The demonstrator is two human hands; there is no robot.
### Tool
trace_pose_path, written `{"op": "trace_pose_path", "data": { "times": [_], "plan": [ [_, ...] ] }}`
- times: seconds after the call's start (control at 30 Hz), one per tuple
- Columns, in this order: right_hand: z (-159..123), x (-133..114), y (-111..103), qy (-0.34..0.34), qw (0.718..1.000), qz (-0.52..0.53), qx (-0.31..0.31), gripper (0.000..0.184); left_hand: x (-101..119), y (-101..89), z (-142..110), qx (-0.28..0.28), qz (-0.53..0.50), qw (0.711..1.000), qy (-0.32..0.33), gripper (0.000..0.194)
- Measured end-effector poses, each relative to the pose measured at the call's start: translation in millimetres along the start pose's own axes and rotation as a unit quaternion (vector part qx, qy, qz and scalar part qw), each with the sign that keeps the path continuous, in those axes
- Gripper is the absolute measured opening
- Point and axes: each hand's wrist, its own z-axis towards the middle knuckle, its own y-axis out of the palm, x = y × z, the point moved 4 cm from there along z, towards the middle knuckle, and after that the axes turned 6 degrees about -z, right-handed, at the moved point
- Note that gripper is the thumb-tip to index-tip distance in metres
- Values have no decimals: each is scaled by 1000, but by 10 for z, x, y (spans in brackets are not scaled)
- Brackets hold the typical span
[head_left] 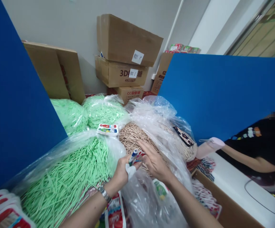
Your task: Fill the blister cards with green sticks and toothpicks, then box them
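Note:
My left hand (123,172), a watch on its wrist, is closed around a small blue-and-white tube-like piece (133,156) and a crumpled white piece (130,171). Just beside it, my right hand (156,163) has its fingers stretched out flat. A small red-and-white printed piece (140,155) shows between the hands; I cannot tell which hand bears it. Both hands are above an opened clear bag of brown thin sticks (132,134). Left of them lies a large bag of light green sticks (80,167). A printed packet (107,129) rests on the bags behind.
Cardboard boxes (125,72) are stacked at the wall. Blue panels (223,91) stand on both sides. To the right, another person's arm (246,158) reaches near a pink cylinder (211,146). Printed packets (6,209) pile up at lower left, and an open carton (225,202) stands at lower right.

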Motion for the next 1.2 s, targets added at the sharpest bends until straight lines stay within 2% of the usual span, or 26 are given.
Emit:
{"op": "trace_pose_path", "data": {
  "times": [0.07, 0.13, 0.17, 0.23, 0.3, 0.4, 0.47, 0.57, 0.7, 0.8, 0.87, 0.93, 0.97, 1.0, 1.07, 1.13, 1.2],
  "plan": [
    [12, 175, 30, 23, 1000, 20, 0, 45, -58, -51, -26, -3, -5, 1000, -18, 21],
    [-1, 451, 71, 94, 994, -46, 14, 45, -95, -128, -74, 5, -12, 999, -34, 23],
    [-23, 593, 117, 129, 985, -113, -4, 46, -102, -173, -107, 12, -14, 999, -40, 24],
    [-100, 829, 280, 162, 955, -228, -100, 39, -93, -267, -192, 27, -16, 998, -49, 23],
    [-205, 967, 465, 169, 931, -270, -179, 25, -69, -351, -291, 40, -18, 997, -57, 23],
    [-334, 1022, 693, 176, 905, -304, -242, 13, -58, -442, -441, 59, -50, 992, -98, 25],
    [-376, 1013, 788, 176, 888, -326, -271, 18, -67, -463, -524, 57, -101, 985, -129, 27],
    [-394, 1001, 845, 166, 875, -343, -299, 22, -87, -489, -617, 63, -162, 972, -159, 32],
    [-403, 1026, 816, 158, 876, -342, -300, 23, -98, -603, -720, 128, -168, 962, -171, 44],
    [-356, 983, 741, 152, 890, -328, -280, 21, -35, -697, -792, 143, -126, 970, -153, 43],
    [-265, 832, 651, 150, 922, -281, -220, 21, 22, -749, -834, 145, -78, 976, -145, 39],
    [-145, 547, 509, 159, 976, -124, -80, 26, 59, -781, -867, 145, -46, 977, -149, 35],
    [-97, 374, 422, 163, 986, 11, 20, 32, 65, -789, -880, 143, -42, 977, -153, 34],
    [-62, 190, 363, 158, 974, 136, 91, 36, 66, -794, -890, 140, -42, 977, -156, 33],
    [-5, -177, 327, 145, 936, 288, 142, 34, 58, -800, -913, 135, -50, 976, -162, 31],
    [28, -485, 339, 120, 921, 337, 156, 29, 56, -803, -940, 127, -60, 976, -163, 30],
    [39, -676, 386, 91, 925, 337, 153, 25, 77, -809, -976, 123, -63, 977, -162, 28]
  ]
}}
